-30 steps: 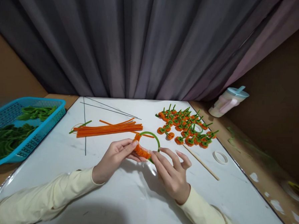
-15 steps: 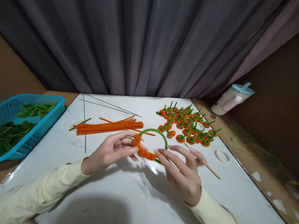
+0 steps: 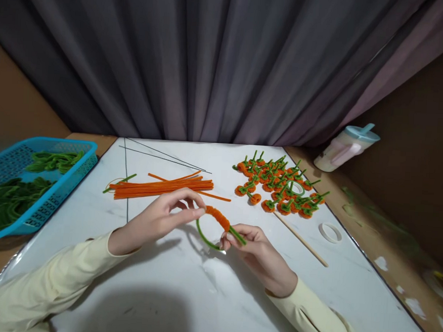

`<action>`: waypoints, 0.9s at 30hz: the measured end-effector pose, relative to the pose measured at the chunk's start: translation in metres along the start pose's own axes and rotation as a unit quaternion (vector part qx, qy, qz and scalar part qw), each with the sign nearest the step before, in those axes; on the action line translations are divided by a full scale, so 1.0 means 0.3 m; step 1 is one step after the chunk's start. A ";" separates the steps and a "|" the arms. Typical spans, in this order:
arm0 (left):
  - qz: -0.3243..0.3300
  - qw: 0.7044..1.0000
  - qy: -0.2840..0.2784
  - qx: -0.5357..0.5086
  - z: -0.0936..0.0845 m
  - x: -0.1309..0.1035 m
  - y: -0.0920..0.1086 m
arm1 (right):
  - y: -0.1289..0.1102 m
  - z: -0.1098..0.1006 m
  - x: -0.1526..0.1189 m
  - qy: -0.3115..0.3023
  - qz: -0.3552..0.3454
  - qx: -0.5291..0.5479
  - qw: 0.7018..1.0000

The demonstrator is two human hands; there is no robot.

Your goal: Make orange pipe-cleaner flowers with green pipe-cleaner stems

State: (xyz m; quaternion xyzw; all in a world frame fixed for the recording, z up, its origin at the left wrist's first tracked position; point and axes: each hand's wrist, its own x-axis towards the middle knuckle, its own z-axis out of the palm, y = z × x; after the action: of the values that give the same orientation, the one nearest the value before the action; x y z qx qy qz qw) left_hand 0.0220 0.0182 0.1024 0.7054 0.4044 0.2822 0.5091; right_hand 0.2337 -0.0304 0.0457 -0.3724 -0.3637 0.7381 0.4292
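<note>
Above the middle of the white table, both hands hold one looped pipe cleaner [image 3: 218,217], green with a coiled orange stretch along its upper part. My left hand [image 3: 170,213] pinches the orange coil's left end between thumb and fingers. At the coil's other end, my right hand [image 3: 257,254] grips the green part, where two green ends stick out past the fingers. The green loop hangs down between the hands. Just behind my left hand lies a bundle of orange pipe cleaners [image 3: 161,188]. A wooden stick [image 3: 301,239] rests to the right of my right hand.
Several small orange-and-green pipe-cleaner pieces [image 3: 270,181] cluster at the back right, with a tape roll among them. Another tape roll [image 3: 330,232] lies nearer. A blue basket [image 3: 90,151] with green pieces stands left. Thin dark wires [image 3: 162,155] lie behind; a tumbler [image 3: 341,150] stands right.
The loop has turned over: its orange coil is now on top and the green arc below. My right hand has rotated and closed around the green ends; my left has shifted to the coil's upper end.
</note>
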 end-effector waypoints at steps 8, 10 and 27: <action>0.028 0.993 -0.012 0.115 0.018 0.022 -0.063 | 0.019 -0.009 0.017 -0.052 0.036 0.120 0.991; 0.006 0.994 -0.022 0.104 0.017 0.027 -0.064 | 0.019 -0.008 0.015 -0.060 0.048 0.132 0.988; -0.103 0.983 -0.141 -0.052 0.003 0.022 -0.009 | -0.015 0.027 -0.013 0.129 -0.118 -0.113 0.978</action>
State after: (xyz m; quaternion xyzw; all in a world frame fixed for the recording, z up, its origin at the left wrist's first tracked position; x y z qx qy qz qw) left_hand 0.0252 0.0239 0.0996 0.6656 0.3838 0.1466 0.6231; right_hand 0.2296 -0.0341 0.0543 -0.4654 -0.4273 0.5823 0.5116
